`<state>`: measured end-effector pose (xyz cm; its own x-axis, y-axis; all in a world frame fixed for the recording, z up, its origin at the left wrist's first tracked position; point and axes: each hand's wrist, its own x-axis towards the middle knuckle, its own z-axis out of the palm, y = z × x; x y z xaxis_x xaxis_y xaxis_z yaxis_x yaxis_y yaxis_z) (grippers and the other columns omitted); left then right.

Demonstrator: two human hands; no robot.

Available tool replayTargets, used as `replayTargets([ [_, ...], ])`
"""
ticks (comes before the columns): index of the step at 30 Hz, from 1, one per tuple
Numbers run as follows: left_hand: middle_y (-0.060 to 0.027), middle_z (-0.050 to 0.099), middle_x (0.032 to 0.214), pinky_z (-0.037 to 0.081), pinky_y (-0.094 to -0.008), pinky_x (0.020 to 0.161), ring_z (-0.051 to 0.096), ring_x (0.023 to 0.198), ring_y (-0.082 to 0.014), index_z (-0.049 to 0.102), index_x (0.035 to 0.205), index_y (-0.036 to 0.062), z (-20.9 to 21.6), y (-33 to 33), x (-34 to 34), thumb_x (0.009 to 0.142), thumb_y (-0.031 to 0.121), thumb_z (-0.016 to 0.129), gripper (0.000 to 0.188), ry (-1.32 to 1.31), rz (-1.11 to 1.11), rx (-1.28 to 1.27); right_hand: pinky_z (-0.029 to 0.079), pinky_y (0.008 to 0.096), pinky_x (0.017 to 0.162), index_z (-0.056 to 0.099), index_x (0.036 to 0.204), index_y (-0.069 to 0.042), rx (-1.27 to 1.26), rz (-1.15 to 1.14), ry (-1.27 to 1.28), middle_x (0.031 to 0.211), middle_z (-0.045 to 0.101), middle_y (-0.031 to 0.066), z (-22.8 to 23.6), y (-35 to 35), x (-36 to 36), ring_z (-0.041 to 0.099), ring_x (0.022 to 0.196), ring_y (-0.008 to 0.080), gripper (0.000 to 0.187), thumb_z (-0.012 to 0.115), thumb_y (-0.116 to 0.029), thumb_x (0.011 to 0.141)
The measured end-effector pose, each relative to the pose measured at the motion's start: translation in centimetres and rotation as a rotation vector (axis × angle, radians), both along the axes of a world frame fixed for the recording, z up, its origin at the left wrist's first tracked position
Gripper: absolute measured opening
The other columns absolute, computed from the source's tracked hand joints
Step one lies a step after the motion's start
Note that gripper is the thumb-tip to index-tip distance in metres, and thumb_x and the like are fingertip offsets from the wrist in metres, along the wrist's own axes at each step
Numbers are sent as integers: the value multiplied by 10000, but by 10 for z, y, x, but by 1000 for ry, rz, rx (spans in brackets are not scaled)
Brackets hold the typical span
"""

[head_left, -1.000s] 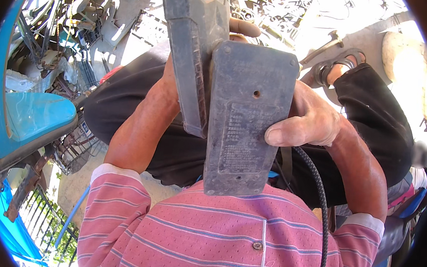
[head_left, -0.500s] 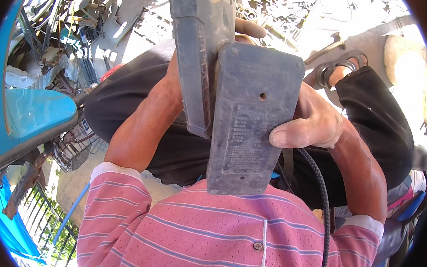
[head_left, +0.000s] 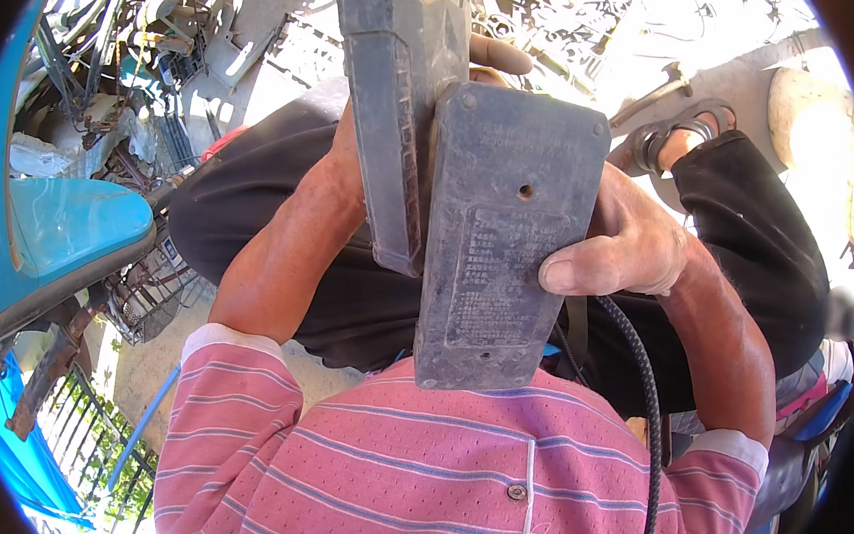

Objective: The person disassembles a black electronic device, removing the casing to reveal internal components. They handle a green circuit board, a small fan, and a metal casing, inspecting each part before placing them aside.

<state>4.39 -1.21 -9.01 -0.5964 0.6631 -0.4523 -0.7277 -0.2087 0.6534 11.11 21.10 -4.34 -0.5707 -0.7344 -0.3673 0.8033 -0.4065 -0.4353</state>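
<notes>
In front of my chest I hold two dark grey, scuffed plastic charger-like boxes side by side. The flat box (head_left: 509,263) has moulded lettering and a small hole in the face turned up to me. My right hand (head_left: 629,248) grips its right edge, thumb lying on that face and the other fingers hidden behind. Against its left side leans the ridged box (head_left: 390,103), tilted and longer at the top. Behind it is my left hand (head_left: 501,55), of which only some fingers show past its right edge. A black braided cable (head_left: 640,359) hangs below my right hand.
Scrap parts and wire (head_left: 556,26) cover the ground ahead. At the left stands a blue vehicle panel (head_left: 69,224), with a wire basket (head_left: 149,295) beside it. A hammer-like tool (head_left: 656,94) lies near my sandalled foot (head_left: 682,147). A pale rounded object (head_left: 809,126) is at the far right.
The flat box has tilted very slightly, and its moulded lettering catches more light. Both hands keep the same hold.
</notes>
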Motion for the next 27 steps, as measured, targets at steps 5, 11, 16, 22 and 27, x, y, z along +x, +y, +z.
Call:
replayTargets([
  [5, -129, 687, 1002, 635, -247, 693, 716, 869, -154, 540, 1312, -68, -1, 0, 1, 998, 523, 471, 673, 3, 16, 31, 407, 378, 1068, 460, 1401, 36, 5, 4, 7, 1289, 596, 117, 0, 0, 0, 545, 1197, 210, 757, 732, -175, 727],
  [11, -119, 687, 992, 634, -249, 690, 715, 863, -150, 542, 1308, -69, 1, 0, -1, 1000, 509, 476, 658, -10, -4, -17, 415, 375, 1060, 464, 1396, 36, 7, 7, 13, 1282, 599, 115, 0, 0, -1, 552, 1184, 206, 752, 729, -177, 725],
  [16, -125, 690, 1003, 632, -254, 705, 712, 866, -158, 533, 1313, -76, -3, 0, 0, 1010, 485, 467, 641, -34, 11, 38, 410, 377, 1065, 458, 1400, 39, 6, 6, 13, 1292, 594, 118, 1, 0, -1, 545, 1196, 208, 756, 728, -175, 728],
  [22, -138, 689, 1028, 624, -265, 747, 711, 890, -165, 505, 1329, -93, 2, 0, -4, 1008, 461, 492, 640, -56, -12, 64, 402, 378, 1072, 453, 1404, 44, -7, 4, 13, 1303, 587, 122, -1, 1, 0, 535, 1211, 210, 758, 732, -174, 733],
  [27, -149, 688, 1041, 624, -265, 751, 709, 908, -169, 502, 1332, -92, -1, -2, -3, 991, 446, 548, 640, -92, 6, 124, 405, 374, 1071, 461, 1397, 45, -32, 5, 8, 1299, 593, 123, -1, 0, 0, 544, 1201, 210, 744, 733, -168, 738],
])
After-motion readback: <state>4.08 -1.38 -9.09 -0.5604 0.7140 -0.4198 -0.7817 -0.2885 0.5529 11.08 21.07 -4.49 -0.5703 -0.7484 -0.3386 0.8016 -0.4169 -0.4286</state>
